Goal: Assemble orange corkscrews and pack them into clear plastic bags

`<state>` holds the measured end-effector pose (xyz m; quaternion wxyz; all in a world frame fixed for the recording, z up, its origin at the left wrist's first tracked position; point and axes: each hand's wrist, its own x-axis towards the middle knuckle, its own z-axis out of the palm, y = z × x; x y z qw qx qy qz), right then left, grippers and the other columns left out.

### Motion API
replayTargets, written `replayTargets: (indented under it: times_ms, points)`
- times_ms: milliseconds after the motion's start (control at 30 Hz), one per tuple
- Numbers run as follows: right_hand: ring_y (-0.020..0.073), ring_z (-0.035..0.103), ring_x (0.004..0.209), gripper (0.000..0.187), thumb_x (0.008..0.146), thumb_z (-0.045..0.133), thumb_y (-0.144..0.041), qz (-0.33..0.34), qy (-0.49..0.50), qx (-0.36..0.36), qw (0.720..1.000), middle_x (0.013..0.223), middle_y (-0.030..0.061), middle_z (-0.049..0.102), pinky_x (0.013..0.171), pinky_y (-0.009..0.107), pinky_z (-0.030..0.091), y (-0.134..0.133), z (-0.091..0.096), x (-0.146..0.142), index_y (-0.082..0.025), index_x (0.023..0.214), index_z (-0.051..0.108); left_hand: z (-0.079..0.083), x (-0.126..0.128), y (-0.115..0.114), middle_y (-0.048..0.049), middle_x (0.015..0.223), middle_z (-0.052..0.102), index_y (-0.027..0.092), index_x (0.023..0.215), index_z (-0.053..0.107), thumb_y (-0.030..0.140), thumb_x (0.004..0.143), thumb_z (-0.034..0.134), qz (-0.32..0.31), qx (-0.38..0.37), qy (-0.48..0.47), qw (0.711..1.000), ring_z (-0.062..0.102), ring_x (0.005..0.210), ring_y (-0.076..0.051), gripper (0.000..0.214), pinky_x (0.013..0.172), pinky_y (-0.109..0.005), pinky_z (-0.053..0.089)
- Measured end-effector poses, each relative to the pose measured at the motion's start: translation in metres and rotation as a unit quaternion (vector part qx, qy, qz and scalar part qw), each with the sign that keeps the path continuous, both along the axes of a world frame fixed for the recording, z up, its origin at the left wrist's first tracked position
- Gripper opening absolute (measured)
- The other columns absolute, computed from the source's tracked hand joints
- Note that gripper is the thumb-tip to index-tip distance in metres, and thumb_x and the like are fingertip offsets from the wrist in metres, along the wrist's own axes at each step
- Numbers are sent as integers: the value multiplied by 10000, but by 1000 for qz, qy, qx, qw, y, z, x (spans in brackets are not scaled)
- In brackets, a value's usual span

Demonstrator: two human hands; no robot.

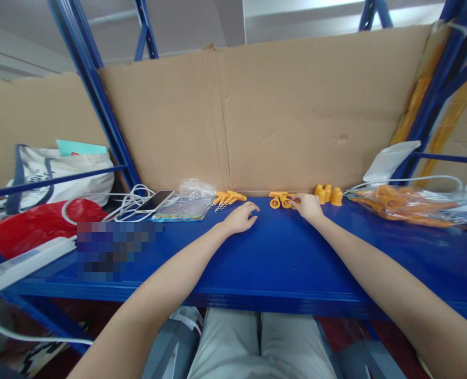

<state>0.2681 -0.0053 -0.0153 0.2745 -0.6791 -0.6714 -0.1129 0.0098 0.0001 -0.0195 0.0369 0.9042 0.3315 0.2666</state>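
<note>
My left hand [241, 217] rests low over the blue tabletop, its fingers apart and slightly curled, holding nothing. Just beyond it lie several orange-handled corkscrews [230, 197] with thin metal spirals pointing toward me. My right hand [309, 207] has thumb and fingers pinched at the right end of a short row of orange T-shaped pieces with round ends [279, 200]. The rightmost of these is partly covered by my fingertips. Behind and right of that hand, several orange ribbed cylindrical sleeves [328, 194] stand upright.
A cardboard panel [296, 116] backs the blue table [272, 258]. Leftward are clear plastic bags [186, 205], a phone [156, 201], white cables [128, 205] and a red bag [36, 226]. On the right lies a clear bag of orange parts [407, 205]. Blue posts [95, 95] frame the sides.
</note>
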Motion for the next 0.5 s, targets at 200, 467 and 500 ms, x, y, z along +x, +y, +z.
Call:
replayTargets:
  times_ms: [200, 467, 500]
  points:
    - [262, 665, 904, 176, 834, 597, -314, 59, 98, 14, 993, 932, 81, 740, 826, 377, 469, 6, -1, 10, -208, 880, 729, -3, -3, 7, -81, 1066, 640, 175, 986, 632, 149, 782, 570, 0, 30, 0, 1000, 617, 989, -212, 215, 948, -399, 492]
    - [268, 635, 952, 274, 837, 461, -244, -23, 202, 117, 972, 983, 118, 715, 869, 384, 470, 11, 11, 46, -179, 915, 715, -7, -20, 29, -143, 1229, 596, 152, 1098, 611, 183, 788, 562, 137, 54, 22, 989, 529, 1196, -279, 315, 1062, -448, 383]
    - [273, 627, 963, 291, 833, 447, -239, -44, 204, 123, 970, 1002, 131, 706, 871, 390, 467, 9, 13, 49, -170, 933, 712, -8, -22, 31, -158, 1281, 567, 145, 1137, 595, 207, 800, 559, 164, 49, 26, 985, 499, 1236, -293, 345, 1074, -461, 360]
